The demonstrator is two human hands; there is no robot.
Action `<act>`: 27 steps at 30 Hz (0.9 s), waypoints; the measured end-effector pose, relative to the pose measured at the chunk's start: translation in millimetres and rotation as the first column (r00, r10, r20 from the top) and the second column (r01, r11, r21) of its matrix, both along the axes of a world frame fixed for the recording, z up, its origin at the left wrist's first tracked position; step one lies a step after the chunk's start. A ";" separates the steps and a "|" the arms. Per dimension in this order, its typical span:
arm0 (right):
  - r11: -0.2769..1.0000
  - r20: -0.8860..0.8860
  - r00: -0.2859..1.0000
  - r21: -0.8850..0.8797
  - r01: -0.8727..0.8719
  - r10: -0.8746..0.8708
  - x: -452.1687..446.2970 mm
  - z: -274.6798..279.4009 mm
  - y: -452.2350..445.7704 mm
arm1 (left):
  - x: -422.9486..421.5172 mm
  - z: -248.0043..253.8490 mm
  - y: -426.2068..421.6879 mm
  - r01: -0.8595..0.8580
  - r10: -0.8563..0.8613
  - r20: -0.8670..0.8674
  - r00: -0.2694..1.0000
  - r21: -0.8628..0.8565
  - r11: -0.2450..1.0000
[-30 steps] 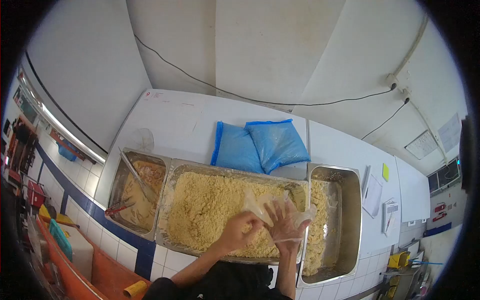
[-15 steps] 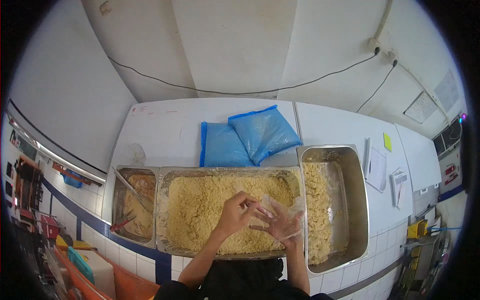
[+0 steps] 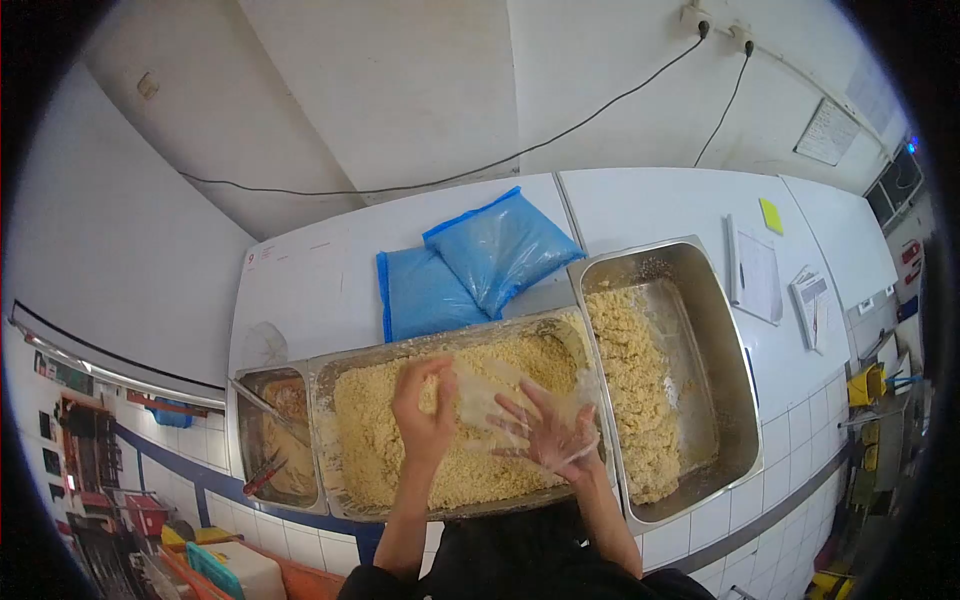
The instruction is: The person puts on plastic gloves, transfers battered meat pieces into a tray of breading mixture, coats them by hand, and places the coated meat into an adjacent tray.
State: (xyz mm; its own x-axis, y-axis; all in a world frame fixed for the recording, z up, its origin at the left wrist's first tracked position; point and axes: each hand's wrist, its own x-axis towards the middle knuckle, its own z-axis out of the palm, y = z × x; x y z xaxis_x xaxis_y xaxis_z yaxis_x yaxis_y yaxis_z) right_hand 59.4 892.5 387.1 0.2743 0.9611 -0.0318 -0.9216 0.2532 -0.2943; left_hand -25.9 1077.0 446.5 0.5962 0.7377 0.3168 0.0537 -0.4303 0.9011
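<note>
Glove (image 3: 480,398) now, clear film, stretching sideways over the crumb (image 3: 372,400) in the middle pan (image 3: 326,445), from the spread right hand (image 3: 555,437) toward the left hand (image 3: 420,412), nearest its loose end. Left finger and thumb curl close together; blur hides whether they pinch film. Right fingers fan open inside it, gripping nothing. Half a second back, the hands met; now they're apart.

There are three metal trays (image 3: 708,405) and two blue bags (image 3: 503,250). Two black plugs (image 3: 704,30), one yellow note (image 3: 771,216) and two hands (image 3: 555,435) also show.
</note>
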 end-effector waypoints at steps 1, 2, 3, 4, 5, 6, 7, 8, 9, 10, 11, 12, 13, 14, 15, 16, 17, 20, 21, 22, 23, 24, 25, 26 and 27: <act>1.000 -0.005 1.000 0.003 -0.001 0.001 2.2 1.3 2.7 | -9.6 -3.0 -14.5 0.164 -0.163 -0.021 0.986 0.033 0.986; 0.994 0.032 0.994 -0.044 0.103 -0.102 2.6 3.1 7.2 | -16.5 -4.3 -27.2 0.311 -0.309 -0.049 0.950 0.059 0.948; 0.977 0.073 0.979 -0.086 0.197 -0.191 1.8 3.8 13.5 | -14.5 12.7 -49.0 0.400 -0.384 -0.136 0.913 0.126 0.908; 0.983 0.066 0.985 -0.087 0.162 -0.157 1.8 1.8 20.1 | -8.1 25.6 -73.1 0.481 -0.440 -0.226 0.869 0.181 0.858; 0.968 0.141 0.966 -0.098 0.230 -0.216 2.1 -2.3 25.4 | -5.1 6.8 -87.5 0.441 -0.402 -0.220 0.889 0.174 0.880; 0.946 0.217 0.936 -0.104 0.306 -0.278 2.9 -6.3 29.3 | -3.9 -15.6 -96.7 0.407 -0.371 -0.211 0.904 0.166 0.898; 0.951 0.215 0.940 -0.107 0.291 -0.264 6.1 -9.5 33.4 | -1.3 -26.1 -98.6 0.394 -0.358 -0.214 0.909 0.163 0.905; 0.948 0.254 0.928 -0.094 0.304 -0.273 10.4 -12.2 37.1 | 0.5 -34.5 -99.8 0.452 -0.434 -0.175 0.884 0.086 0.888; 0.945 0.296 0.913 -0.081 0.318 -0.282 14.4 -11.2 40.1 | 1.6 -38.2 -102.0 0.510 -0.505 -0.127 0.854 0.012 0.860; 0.946 0.299 0.913 -0.081 0.314 -0.278 18.0 -8.4 44.1 | 0.3 -39.7 -106.1 0.507 -0.502 -0.123 0.856 0.013 0.862; 0.925 0.384 0.881 -0.145 0.352 -0.275 19.8 -4.4 48.6 | -4.4 -41.9 -111.6 0.536 -0.529 -0.113 0.841 0.041 0.843; 0.897 0.467 0.844 -0.201 0.393 -0.265 21.0 -1.6 52.0 | -6.0 -41.0 -112.9 0.564 -0.557 -0.104 0.824 0.072 0.822; 0.898 0.470 0.841 -0.194 0.394 -0.268 23.5 -2.0 51.7 | -9.7 -39.1 -105.7 0.564 -0.556 -0.102 0.825 0.080 0.822; 0.826 0.606 0.776 -0.337 0.452 -0.178 26.1 -5.0 48.5 | -19.0 -32.9 -91.2 0.577 -0.574 -0.144 0.806 -0.026 0.817; 0.719 0.709 0.703 -0.457 0.524 -0.062 26.3 -9.0 45.7 | -28.4 -27.5 -76.7 0.582 -0.597 -0.185 0.780 -0.134 0.802; 0.716 0.711 0.700 -0.452 0.532 -0.072 24.6 -15.4 44.8 | -34.4 -24.4 -62.4 0.506 -0.528 -0.211 0.823 -0.153 0.849; 0.659 0.912 0.308 -0.409 0.632 0.270 22.1 -25.8 44.9 | -39.0 -22.9 -47.4 0.426 -0.457 -0.240 0.857 -0.171 0.889; 0.649 0.732 -0.286 -0.270 0.711 0.618 7.3 -81.5 64.2 | -49.9 -42.5 -4.7 0.280 -0.256 -0.367 0.895 0.013 0.960; 0.685 0.632 -0.437 -0.212 0.697 0.640 3.7 -92.0 72.5 | -52.6 -40.6 5.2 0.217 -0.193 -0.432 0.881 0.006 0.976; 0.688 0.635 -0.443 -0.200 0.698 0.633 4.6 -70.6 75.9 | -52.2 -39.7 13.8 0.146 -0.121 -0.490 0.863 0.012 0.989; 0.630 0.680 -0.262 -0.372 0.681 0.685 7.4 -29.5 78.8 | -52.9 -45.4 20.8 0.136 -0.106 -0.481 0.870 0.028 0.990; 0.573 0.684 -0.079 -0.535 0.621 0.725 9.4 -4.4 83.9 | -56.6 -54.9 26.6 0.102 -0.094 -0.404 0.910 -0.002 0.995; 0.588 0.691 -0.098 -0.522 0.618 0.716 7.5 -1.9 86.1 | -59.2 -54.8 29.4 0.072 -0.080 -0.324 0.943 -0.036 0.997; 0.707 0.852 0.315 -0.524 0.475 0.419 3.4 -3.1 81.9 | -58.7 -55.0 28.5 0.061 -0.066 -0.312 0.948 -0.026 0.998; 0.826 0.717 0.694 -0.432 0.362 0.070 -0.4 -4.4 78.4 | -53.1 -49.8 21.9 0.087 -0.165 -0.152 0.974 -0.423 0.902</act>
